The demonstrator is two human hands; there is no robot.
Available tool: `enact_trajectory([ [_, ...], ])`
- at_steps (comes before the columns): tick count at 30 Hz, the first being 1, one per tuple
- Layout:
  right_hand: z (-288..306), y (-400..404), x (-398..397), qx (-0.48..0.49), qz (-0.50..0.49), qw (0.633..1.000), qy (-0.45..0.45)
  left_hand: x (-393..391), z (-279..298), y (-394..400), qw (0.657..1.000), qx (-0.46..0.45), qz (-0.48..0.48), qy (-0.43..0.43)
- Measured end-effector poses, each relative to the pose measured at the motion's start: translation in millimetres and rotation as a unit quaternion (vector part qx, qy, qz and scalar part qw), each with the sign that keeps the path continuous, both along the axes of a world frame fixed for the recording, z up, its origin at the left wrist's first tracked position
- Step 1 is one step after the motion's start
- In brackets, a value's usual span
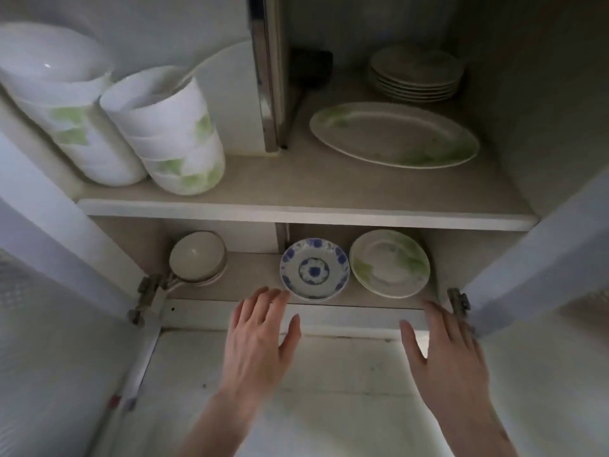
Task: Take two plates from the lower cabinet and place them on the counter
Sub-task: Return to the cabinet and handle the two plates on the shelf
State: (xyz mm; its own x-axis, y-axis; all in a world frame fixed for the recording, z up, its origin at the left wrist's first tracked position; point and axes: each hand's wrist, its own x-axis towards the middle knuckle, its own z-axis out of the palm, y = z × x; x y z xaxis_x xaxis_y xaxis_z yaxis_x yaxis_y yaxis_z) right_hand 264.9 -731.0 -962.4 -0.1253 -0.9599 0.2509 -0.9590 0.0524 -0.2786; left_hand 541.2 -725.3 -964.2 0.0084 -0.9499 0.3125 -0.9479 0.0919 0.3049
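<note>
— What's nearest?

— Two bare hands, both raised toward an open cabinet. The left hand [260, 334] has straight, spread fingers and holds nothing; its fingertips [263, 293] reach the front edge of the lower shelf [250, 282], just beside the blue plate [314, 268]. Whether they touch the plate I cannot tell. The right hand [445, 347] is also flat and empty, near the shelf's right front corner, by a metal hinge [458, 303].

— And the surface?

— A pale, speckled shelf in a dim white cabinet, both doors swung wide. The blue plate sits at the front edge near the middle, on top of at least one more plate. It is round and lies flat, face up. Just right of it is a green plate [390, 263], also stacked, flat and face up. At the left end lies a stack of bowls [197, 260].

— Farther up?

— The upper shelf [296, 192]: two leaning stacks of white bowls with green leaves [184, 136] at the left, an oval platter [393, 135] at the right — its long axis running left to right — and a pile of plates [417, 74] in the back right corner.
</note>
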Motion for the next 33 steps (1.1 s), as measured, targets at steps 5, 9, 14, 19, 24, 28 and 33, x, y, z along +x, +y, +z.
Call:
enact_trajectory([
  [5, -51, -19, -7, -0.026, -0.009, 1.0, -0.01, 3, -48, -27, 1.0, -0.017, -0.014, -0.014],
  [9, -80, -37, -11, -0.038, -0.006, 0.999, -0.005, 0, -74, -48, 1.0, -0.01, 0.005, -0.013],
  [14, -102, -72, -10, 0.043, -0.044, 0.986, -0.155, -4, -97, -70, 0.996, 0.053, 0.066, 0.005],
  [19, -119, -117, -18, 0.127, -0.171, 0.906, -0.366, -14, -105, -95, 0.964, 0.184, 0.168, 0.095],
  [24, -132, -147, -25, 0.195, -0.272, 0.808, -0.485, -16, -122, -119, 0.915, 0.259, 0.224, 0.216],
  [28, -134, -155, -24, 0.203, -0.272, 0.791, -0.509, -19, -133, -127, 0.908, 0.268, 0.218, 0.239],
  [33, -140, -158, -22, 0.18, -0.271, 0.796, -0.51, -20, -141, -130, 0.893, 0.278, 0.232, 0.268],
])
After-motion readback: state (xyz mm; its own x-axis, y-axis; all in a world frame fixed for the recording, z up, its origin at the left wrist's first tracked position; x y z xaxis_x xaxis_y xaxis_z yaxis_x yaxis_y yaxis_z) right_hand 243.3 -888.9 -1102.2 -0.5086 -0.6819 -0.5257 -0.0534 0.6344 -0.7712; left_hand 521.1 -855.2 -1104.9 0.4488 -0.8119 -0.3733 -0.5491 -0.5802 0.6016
